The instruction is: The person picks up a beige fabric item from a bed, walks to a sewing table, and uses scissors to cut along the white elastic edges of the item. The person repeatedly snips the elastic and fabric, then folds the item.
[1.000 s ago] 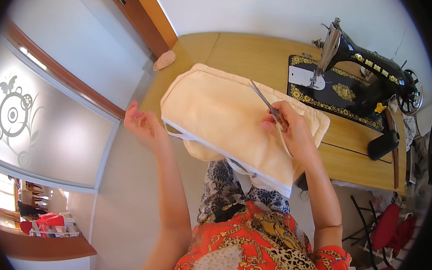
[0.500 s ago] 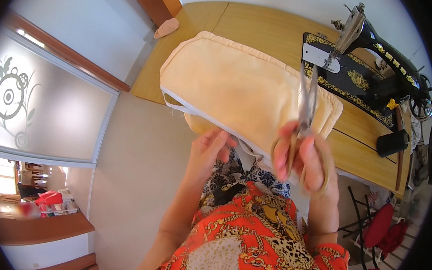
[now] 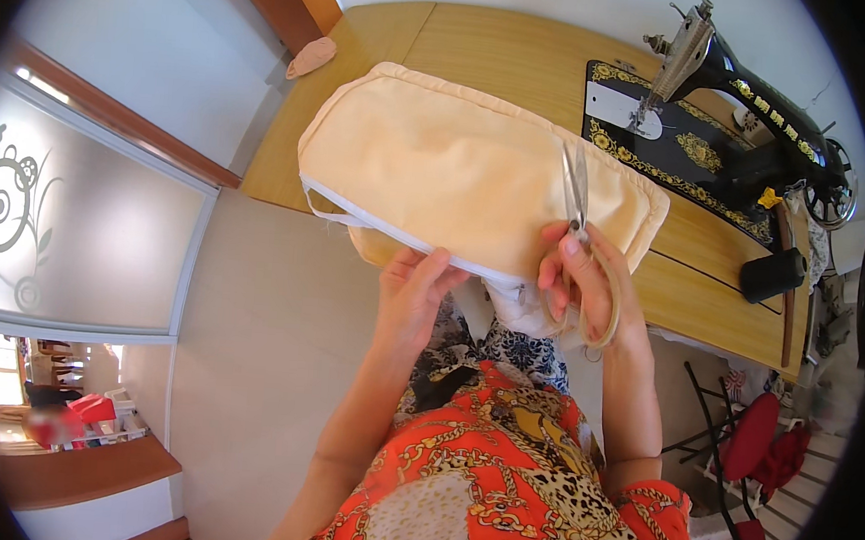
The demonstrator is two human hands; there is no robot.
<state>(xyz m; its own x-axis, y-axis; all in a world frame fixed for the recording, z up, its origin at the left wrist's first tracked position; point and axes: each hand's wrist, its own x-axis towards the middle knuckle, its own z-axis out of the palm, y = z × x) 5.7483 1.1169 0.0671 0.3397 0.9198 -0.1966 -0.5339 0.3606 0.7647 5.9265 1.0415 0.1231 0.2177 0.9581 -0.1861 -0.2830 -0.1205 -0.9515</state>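
A peach fabric cover [image 3: 450, 161] with a gathered, piped rim lies over the table's near edge. White tape [image 3: 400, 234] runs along its near side, with a loose loop [image 3: 325, 205] at the left end. My left hand [image 3: 413, 294] pinches this near edge between thumb and fingers. In my right hand [image 3: 597, 287] is a pair of scissors [image 3: 576, 188], its tan handles round my fingers. The blades point away from me over the cover's right part, slightly apart. White cloth [image 3: 512, 306] hangs below the edge, beside my right hand.
A black sewing machine [image 3: 765, 108] with gold decoration stands at the table's [image 3: 498, 49] back right. Near it is a black thread spool [image 3: 771, 276]. A small pink cloth item [image 3: 312, 58] lies at the far left corner. A folding chair [image 3: 746, 447] stands at the lower right.
The scissors have come down closer to the cover, and my right hand now sits at its near edge. White cloth shows below it. My left hand keeps its pinch; the whole view has shifted slightly.
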